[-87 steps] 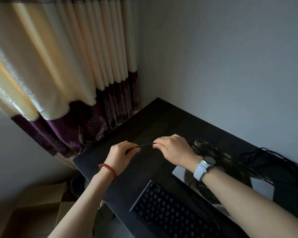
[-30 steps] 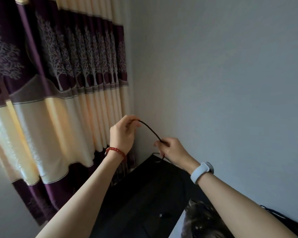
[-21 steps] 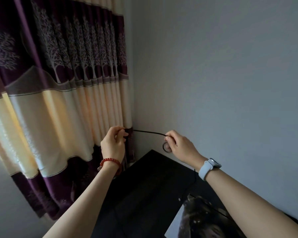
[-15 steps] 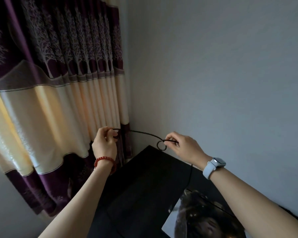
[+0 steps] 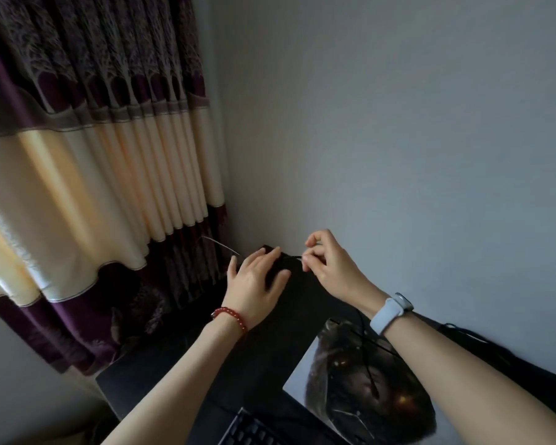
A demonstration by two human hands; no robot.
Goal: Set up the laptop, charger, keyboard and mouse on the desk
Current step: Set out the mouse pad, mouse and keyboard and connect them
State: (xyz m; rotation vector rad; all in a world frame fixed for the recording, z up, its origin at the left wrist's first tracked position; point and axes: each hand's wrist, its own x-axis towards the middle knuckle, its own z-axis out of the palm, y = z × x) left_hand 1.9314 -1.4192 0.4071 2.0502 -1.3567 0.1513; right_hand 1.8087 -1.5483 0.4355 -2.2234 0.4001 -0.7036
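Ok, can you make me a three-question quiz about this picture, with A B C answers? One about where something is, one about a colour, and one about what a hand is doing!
1. Where is the keyboard?
A. at the bottom edge of the picture, on the desk
B. on the wall
C. behind the curtain

2. What colour is the bracelet on the left wrist?
A. green
B. red
C. yellow

3. What is the right hand doing?
A. lying flat on the desk
B. typing
C. pinching the thin black cable

Answers:
1 A, its dark keys show at the bottom, beside the picture mat.
2 B, the beads are red.
3 C, fingertips close on the cable, while the left hand is spread open.
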